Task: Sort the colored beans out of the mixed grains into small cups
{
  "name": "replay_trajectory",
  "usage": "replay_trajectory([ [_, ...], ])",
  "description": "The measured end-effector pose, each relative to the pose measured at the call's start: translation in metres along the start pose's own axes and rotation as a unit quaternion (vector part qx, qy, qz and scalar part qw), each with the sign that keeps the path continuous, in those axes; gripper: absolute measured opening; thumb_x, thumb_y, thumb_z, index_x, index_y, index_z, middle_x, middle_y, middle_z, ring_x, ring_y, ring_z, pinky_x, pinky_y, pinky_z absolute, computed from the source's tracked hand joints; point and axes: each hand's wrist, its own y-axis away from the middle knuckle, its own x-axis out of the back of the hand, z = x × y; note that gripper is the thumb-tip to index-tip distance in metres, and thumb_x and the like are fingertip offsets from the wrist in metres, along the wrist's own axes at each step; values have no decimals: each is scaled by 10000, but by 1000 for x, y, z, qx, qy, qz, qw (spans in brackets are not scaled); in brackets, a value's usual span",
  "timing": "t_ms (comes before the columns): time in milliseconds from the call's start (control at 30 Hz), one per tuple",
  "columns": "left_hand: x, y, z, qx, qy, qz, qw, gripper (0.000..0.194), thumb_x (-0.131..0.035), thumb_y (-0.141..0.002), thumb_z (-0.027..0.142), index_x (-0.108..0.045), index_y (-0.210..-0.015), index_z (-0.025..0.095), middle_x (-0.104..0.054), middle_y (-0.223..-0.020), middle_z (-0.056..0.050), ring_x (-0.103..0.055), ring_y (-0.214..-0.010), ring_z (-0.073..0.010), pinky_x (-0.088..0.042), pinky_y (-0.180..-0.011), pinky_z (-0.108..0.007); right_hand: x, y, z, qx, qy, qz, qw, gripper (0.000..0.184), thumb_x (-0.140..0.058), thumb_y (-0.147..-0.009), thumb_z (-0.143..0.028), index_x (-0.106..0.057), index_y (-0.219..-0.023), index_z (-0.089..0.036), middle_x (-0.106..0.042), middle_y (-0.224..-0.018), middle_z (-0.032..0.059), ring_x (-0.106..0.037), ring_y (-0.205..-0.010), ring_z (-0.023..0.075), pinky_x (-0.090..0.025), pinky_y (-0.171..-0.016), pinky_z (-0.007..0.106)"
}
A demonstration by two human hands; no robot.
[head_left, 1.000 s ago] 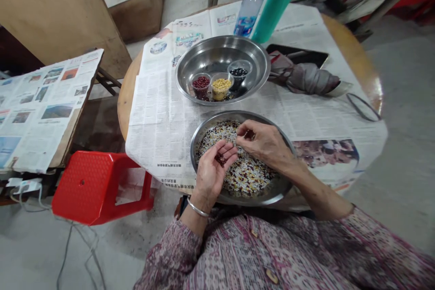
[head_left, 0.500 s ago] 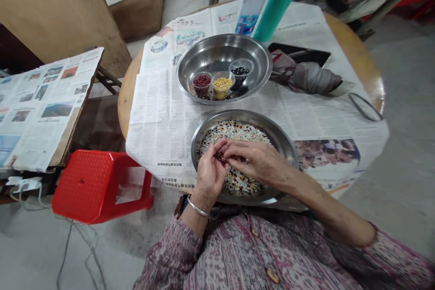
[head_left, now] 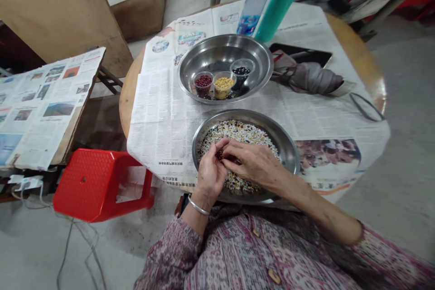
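My left hand (head_left: 210, 175) is cupped, palm up, over the near edge of a steel basin, with dark red beans (head_left: 219, 155) in its palm. My right hand (head_left: 253, 159) reaches across from the right, its fingertips pressed together at the left palm; whatever sits between them is hidden. Below both hands, the near steel basin (head_left: 291, 148) holds a mix of white grains with yellow, red and black beans (head_left: 248, 132). Behind it, a second steel basin (head_left: 208, 47) contains clear cups of red beans (head_left: 203, 81), yellow beans (head_left: 224, 83) and black beans (head_left: 241, 71).
Newspaper (head_left: 159, 118) covers the round table. At its back stand a blue-capped bottle (head_left: 254, 4) and a green bottle (head_left: 283, 2). A folded umbrella (head_left: 306, 74) lies over a dark flat object (head_left: 317, 56) at right. A red stool (head_left: 86, 186) stands at lower left.
My right fingers have moved slightly left and deeper over the left palm, covering more of the red beans. The view has shifted a little; the basins and cups stay put.
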Motion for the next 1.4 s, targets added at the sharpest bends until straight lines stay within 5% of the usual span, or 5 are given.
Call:
replay_trajectory([
  [467,3,-2,-4,-2,14,-4,1000,284,-547,-967,296,-756,-975,104,-751,-1064,-121,-653,-1188,-223,-426,-1117,-330,-1,-2,-5,-37,-38,11,999,102,-561,-841,-173,-628,-782,-222,-735,-841,31,-651,-685,161,-440,-603,274],
  [667,5,-4,-5,-17,47,-3,999,178,-591,-935,216,-699,-824,129,-678,-827,-32,-630,-763,-98,-507,-764,-208,22,-14,-10,-85,-191,82,974,131,-544,-847,-216,-611,-736,-233,-677,-691,-7,-602,-600,135,-467,-577,264],
  [900,0,5,8,51,28,0,998,417,-718,-883,416,-442,-692,168,-455,-648,41,-309,-485,-24,-234,-437,-123,63,-80,20,-150,-133,264,944,83,-596,-833,-299,-645,-798,-243,-678,-718,20,-588,-597,163,-468,-573,317],
  [1100,1,6,10,48,5,0,999,464,-715,-874,472,-395,-705,182,-415,-647,62,-220,-457,-10,-160,-412,-119,61,-134,66,-148,-8,214,966,127,-576,-840,-242,-701,-855,-252,-754,-895,80,-678,-793,254,-515,-728,406],
  [1400,2,16,11,20,24,-42,999,373,-682,-919,397,-463,-713,177,-270,-618,89,-147,-463,-22,-151,-399,-115,31,-11,45,-130,-34,230,964,169,-514,-926,-263,-677,-890,-236,-760,-910,118,-711,-830,296,-539,-754,431],
])
